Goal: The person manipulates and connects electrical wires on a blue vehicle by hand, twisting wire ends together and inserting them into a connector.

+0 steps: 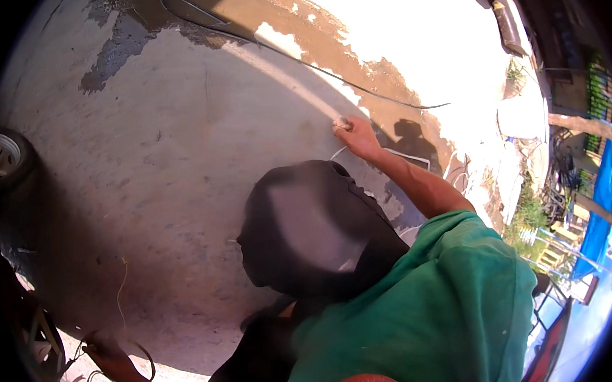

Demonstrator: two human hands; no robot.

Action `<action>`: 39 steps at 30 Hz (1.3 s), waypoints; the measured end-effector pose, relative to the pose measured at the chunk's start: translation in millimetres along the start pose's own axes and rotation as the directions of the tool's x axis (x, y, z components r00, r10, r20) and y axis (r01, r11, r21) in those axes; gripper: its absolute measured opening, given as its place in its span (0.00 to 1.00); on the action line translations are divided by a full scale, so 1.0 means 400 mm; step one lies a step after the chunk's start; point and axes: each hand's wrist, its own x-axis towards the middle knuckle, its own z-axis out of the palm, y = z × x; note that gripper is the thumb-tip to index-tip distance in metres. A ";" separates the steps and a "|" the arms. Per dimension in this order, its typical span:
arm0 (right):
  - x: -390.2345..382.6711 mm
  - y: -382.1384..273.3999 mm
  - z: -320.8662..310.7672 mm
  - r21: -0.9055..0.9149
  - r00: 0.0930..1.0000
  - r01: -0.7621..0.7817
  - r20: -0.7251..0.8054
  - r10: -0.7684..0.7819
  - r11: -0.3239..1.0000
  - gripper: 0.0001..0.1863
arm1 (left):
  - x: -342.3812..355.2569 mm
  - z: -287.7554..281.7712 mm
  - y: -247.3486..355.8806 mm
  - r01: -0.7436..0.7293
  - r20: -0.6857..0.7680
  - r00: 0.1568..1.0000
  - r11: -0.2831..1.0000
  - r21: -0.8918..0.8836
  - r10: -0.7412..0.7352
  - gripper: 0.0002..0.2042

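Note:
Near the picture's middle, my right hand (357,134) is closed on something small and pale (342,125); a pale streak runs from there toward the upper left, but I cannot tell what it is. A thin white line (404,157) loops below that hand. At the lower left, my left hand (107,357) is in shade with its fingers bent at thin cords and loops (140,359); whether it grips them I cannot make out. A thin yellowish string (121,290) lies just above it. My dark-clothed knee (308,225) is between the hands.
A tyre on a rim (14,165) stands at the left. A long black cable (356,88) crosses the concrete floor (145,165) near wet patches (118,35). Brown padded pieces (505,21), plants, clutter and a blue tarp (594,210) are at the right.

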 end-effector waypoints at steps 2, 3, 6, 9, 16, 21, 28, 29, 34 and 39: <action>-0.033 0.040 0.011 0.063 0.997 0.070 0.028 -0.071 0.996 0.18 | 0.028 -0.069 -0.032 -0.056 0.055 0.997 0.992 0.117 0.050 0.11; -0.056 0.059 0.009 0.092 0.994 0.100 0.035 -0.104 0.991 0.18 | 0.051 -0.120 -0.056 -0.087 0.132 0.989 0.978 0.187 0.063 0.12; -0.115 0.110 -0.003 -0.007 0.999 0.021 0.046 -0.020 1.000 0.17 | 0.057 -0.116 -0.071 -0.073 0.262 0.964 0.994 0.076 0.051 0.13; -0.186 0.195 -0.018 -0.032 0.996 -0.039 0.081 0.041 0.999 0.18 | 0.064 -0.106 -0.074 0.023 0.379 0.925 0.987 -0.156 0.038 0.12; -0.231 0.081 -0.037 -0.074 0.922 -0.261 0.276 0.271 0.963 0.15 | 0.030 -0.101 -0.066 0.200 0.323 0.945 0.878 -0.435 -0.055 0.14; -0.185 0.131 -0.006 -0.015 0.968 0.001 0.252 0.003 1.000 0.13 | -0.019 0.061 0.062 0.171 0.204 0.974 0.901 -0.399 -0.094 0.12; -0.082 0.040 0.079 -0.035 0.938 0.032 0.346 -0.018 0.999 0.14 | -0.053 -0.006 0.084 0.197 0.071 0.980 0.881 -0.431 -0.184 0.06; -0.076 0.035 0.081 -0.037 0.936 0.033 0.351 -0.018 0.999 0.14 | -0.047 -0.022 0.072 0.219 0.088 0.976 0.857 -0.467 -0.201 0.08; -0.036 0.008 0.093 -0.047 0.929 0.071 0.368 -0.049 0.996 0.14 | -0.051 -0.044 0.043 0.240 0.141 0.971 0.785 -0.571 -0.194 0.16; -0.007 -0.037 0.110 -0.059 0.921 0.107 0.383 -0.076 0.993 0.14 | -0.062 -0.043 0.057 0.223 0.188 0.972 0.817 -0.531 -0.143 0.16</action>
